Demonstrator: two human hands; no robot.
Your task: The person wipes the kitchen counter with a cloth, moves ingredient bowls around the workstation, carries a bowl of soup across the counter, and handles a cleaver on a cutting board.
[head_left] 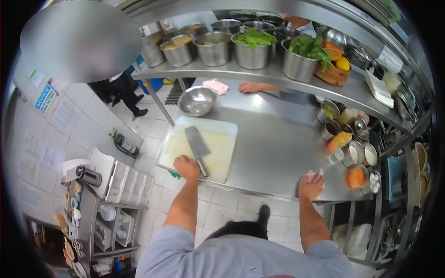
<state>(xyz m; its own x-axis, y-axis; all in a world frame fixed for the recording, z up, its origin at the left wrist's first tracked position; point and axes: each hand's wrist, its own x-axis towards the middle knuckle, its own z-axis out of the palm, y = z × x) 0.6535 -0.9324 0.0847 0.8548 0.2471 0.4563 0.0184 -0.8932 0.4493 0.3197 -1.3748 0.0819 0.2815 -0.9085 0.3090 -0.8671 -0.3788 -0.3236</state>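
My left hand [186,167] rests at the near left edge of a white cutting board [222,148], its fingers curled; what they hold, if anything, is hidden. A cleaver [197,142] lies on the board, its dark handle just right of that hand. At the right, my right hand [311,186] presses on a pinkish cloth [320,177] near the front edge of the steel table [269,153]. Behind the board stand a steel bowl [197,101] and another pink cloth [215,86].
Steel pots [213,51] with food line the shelf [222,72] above the table. Bottles and containers [356,153] crowd the right side. Another person's hand [250,87] lies on the table's far side. A person in dark trousers [130,99] stands at the back left.
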